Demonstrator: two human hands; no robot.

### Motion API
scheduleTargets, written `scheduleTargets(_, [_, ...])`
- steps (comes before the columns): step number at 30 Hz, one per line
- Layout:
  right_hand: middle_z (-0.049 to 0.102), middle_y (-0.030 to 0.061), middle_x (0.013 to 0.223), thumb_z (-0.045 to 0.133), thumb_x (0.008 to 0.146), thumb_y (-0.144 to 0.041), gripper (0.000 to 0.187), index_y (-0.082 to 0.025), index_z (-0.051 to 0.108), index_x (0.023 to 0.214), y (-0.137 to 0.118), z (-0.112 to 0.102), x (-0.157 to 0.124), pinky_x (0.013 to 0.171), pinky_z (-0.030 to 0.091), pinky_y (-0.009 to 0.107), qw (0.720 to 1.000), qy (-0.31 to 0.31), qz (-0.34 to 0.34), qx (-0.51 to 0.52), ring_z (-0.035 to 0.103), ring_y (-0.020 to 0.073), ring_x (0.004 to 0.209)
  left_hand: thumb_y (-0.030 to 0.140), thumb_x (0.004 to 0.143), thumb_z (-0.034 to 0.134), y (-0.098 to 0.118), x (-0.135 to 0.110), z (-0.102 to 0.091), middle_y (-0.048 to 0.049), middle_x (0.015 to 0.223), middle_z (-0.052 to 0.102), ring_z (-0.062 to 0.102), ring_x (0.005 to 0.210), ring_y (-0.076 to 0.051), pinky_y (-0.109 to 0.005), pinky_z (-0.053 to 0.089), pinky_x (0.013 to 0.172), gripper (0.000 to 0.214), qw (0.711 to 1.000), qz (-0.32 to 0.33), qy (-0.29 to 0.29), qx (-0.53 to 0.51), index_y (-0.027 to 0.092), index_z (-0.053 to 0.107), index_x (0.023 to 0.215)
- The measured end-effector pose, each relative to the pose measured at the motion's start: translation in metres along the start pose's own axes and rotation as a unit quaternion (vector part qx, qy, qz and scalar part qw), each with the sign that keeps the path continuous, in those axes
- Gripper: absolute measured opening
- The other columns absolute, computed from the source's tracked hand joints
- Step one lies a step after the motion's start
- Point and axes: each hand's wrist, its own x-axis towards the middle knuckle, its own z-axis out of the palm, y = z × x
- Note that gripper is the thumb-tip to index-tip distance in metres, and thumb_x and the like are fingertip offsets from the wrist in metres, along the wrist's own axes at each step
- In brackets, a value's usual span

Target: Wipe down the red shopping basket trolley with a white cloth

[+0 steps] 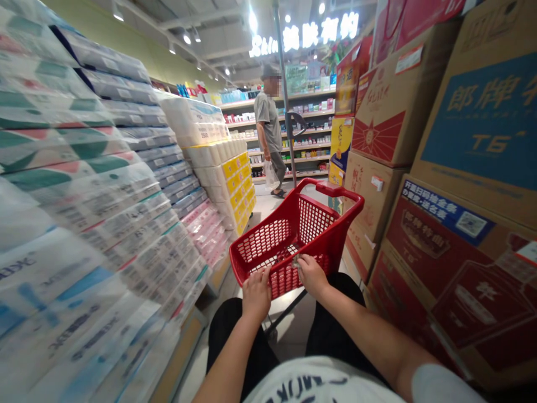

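Note:
A red plastic shopping cart [268,242] with a lattice basket stands right in front of my knees. The fingers of my left hand [257,292] are curled over its near rim at the left corner. Farther right along the same rim, my right hand [312,275] is closed on a small crumpled greyish piece [297,261], pressed against the basket's edge. What that piece is made of I cannot make out. Inside the basket I see only the lattice floor and walls. The cart's handle [331,189] points away from me.
Stacked paper packs [138,235] rise close on the left, with wrapped toilet rolls [213,151] beyond. Cardboard cartons [444,235] wall the right side. A person [269,129] carrying a plastic bag stands ahead by a metal pole [289,134] and stocked shelves [310,140].

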Motion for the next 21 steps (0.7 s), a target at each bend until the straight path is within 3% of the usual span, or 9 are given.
scheduleTargets(5, [0.058,0.0108,0.109,0.046,0.082,-0.009,0.032,-0.018,0.062,0.107,-0.005,0.005,-0.002,0.091,0.048,0.037,1.000,0.009,-0.003,0.025,0.054,0.0225,0.102,0.019,0.082,0.052,-0.004,0.007,-0.004,-0.0072,0.133,0.051,0.043,0.120,-0.022,-0.038,0.032,0.101,0.059,0.999,0.007,-0.038,-0.020,0.024,0.038,0.139])
scheduleTargets(9, [0.059,0.0119,0.109,0.046,0.082,-0.011,0.030,-0.016,0.062,0.107,-0.003,0.002,-0.001,0.090,0.048,0.037,0.999,0.018,0.005,0.036,0.054,0.0231,0.101,0.017,0.082,0.050,-0.004,0.007,-0.001,-0.0073,0.134,0.050,0.042,0.121,-0.023,-0.040,0.030,0.102,0.059,0.999,0.004,-0.031,-0.027,0.025,0.038,0.139])
scheduleTargets(21, [0.062,0.0074,0.100,0.046,0.085,-0.012,0.024,-0.019,0.064,0.100,-0.035,0.012,0.007,0.086,0.046,0.030,0.996,-0.048,-0.030,0.071,0.056,0.0188,0.095,0.020,0.081,0.051,-0.003,0.014,0.002,-0.0073,0.133,0.051,0.042,0.121,-0.024,-0.041,0.032,0.101,0.058,0.998,0.014,-0.029,-0.055,0.023,0.039,0.138])
